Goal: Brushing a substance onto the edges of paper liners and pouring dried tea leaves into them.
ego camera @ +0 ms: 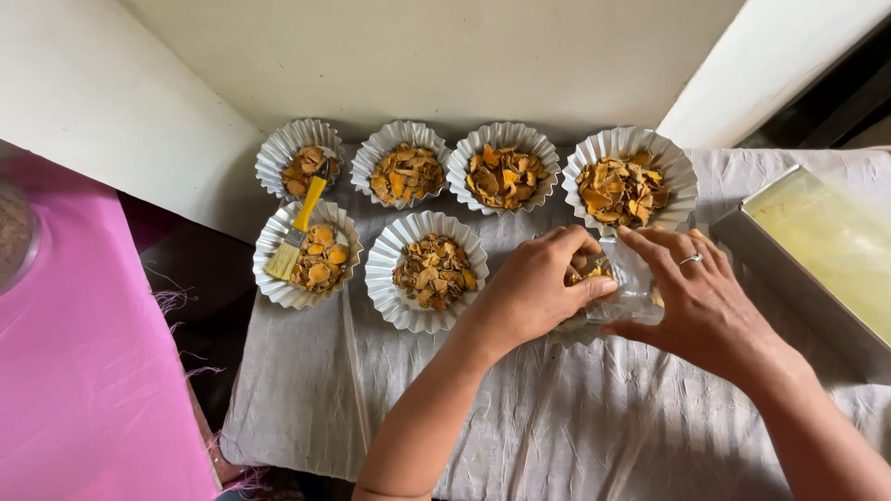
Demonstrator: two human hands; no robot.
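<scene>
Crumpled grey cloth [390, 408] is covering the worktop, white wall behind at 12 o'clock. Both hands are meeting over a fluted tin [577, 332] at centre-right, mostly hidden under them. Left hand [534, 292] is pinching orange-brown chips there, fingers curled. Right hand [701, 306] is gripping a clear plastic bag [631, 283], fingers bent around it; possibly touching the tin too. Six more filled tins are sitting from 9 to 12 o'clock of the hands. Yellow-handled brush [299, 227] is lying across the leftmost pair. Metal tray [817, 260] is sitting at 3 o'clock.
</scene>
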